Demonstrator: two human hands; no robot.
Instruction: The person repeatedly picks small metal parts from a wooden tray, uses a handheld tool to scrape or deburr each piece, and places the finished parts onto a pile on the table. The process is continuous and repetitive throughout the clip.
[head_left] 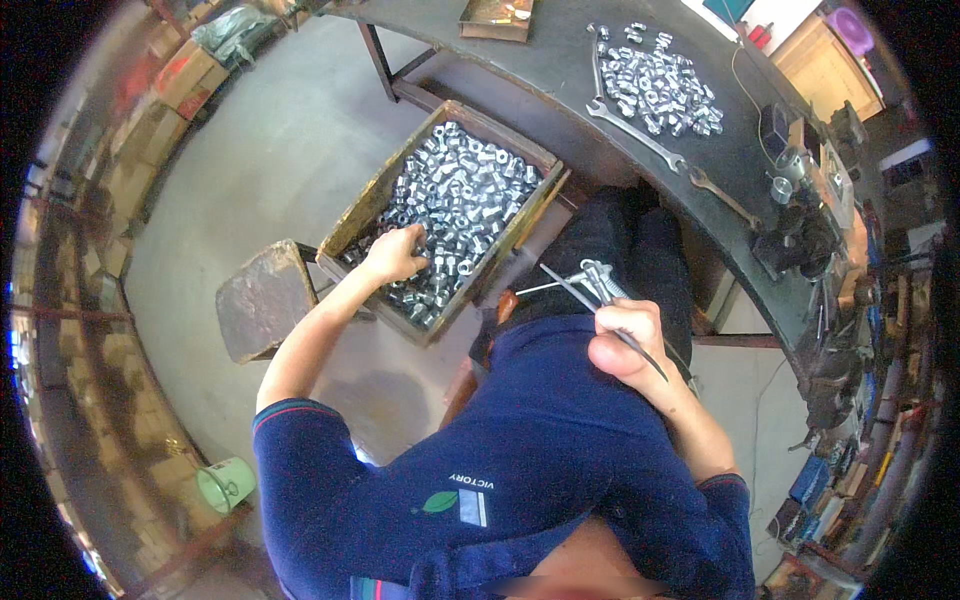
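My left hand (398, 253) reaches into a worn wooden box (365, 205) filled with small shiny metal nut-like fittings (465, 185). Its fingers curl down among the pieces, and whatever the fingertips pinch is hidden. In front of my body, my right hand (630, 340) is closed round a slim, dark, tapered rod (568, 287), which sticks out at both ends of the fist. A silver metal piece with a ribbed or spring-like part (603, 280) shows just beyond those fingers; I cannot tell whether it is gripped too. Beside it a thin light rod (545, 286) lies over my lap.
On the dark curved workbench (560, 70) lie a heap of similar fittings (660, 90), several wrenches (640, 135) and a small tray (495, 20). A worn stool (265, 300) stands left of the box. A pale green bucket (225, 485) is at lower left, near shelves with cartons.
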